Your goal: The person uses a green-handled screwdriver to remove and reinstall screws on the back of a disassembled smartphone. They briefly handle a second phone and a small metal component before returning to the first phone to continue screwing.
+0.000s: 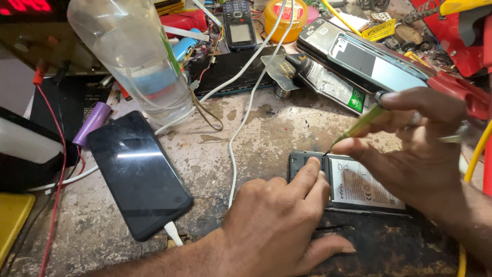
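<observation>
An opened phone (353, 187) lies back-up on the worn bench, its white battery exposed. My left hand (279, 220) presses on its left end, index finger on the dark frame near the top corner. My right hand (415, 149) pinches a thin yellow-green screwdriver (359, 127), whose tip touches the phone's upper left edge just beside my left index finger.
A black smartphone (138, 179) lies face-up at left with a white cable plugged in. A clear plastic bottle (136, 56) leans behind it. White wires (246, 113) cross the bench. Phone shells (359, 56), a glue tube, a keypad phone (239, 23) and a red tool crowd the back.
</observation>
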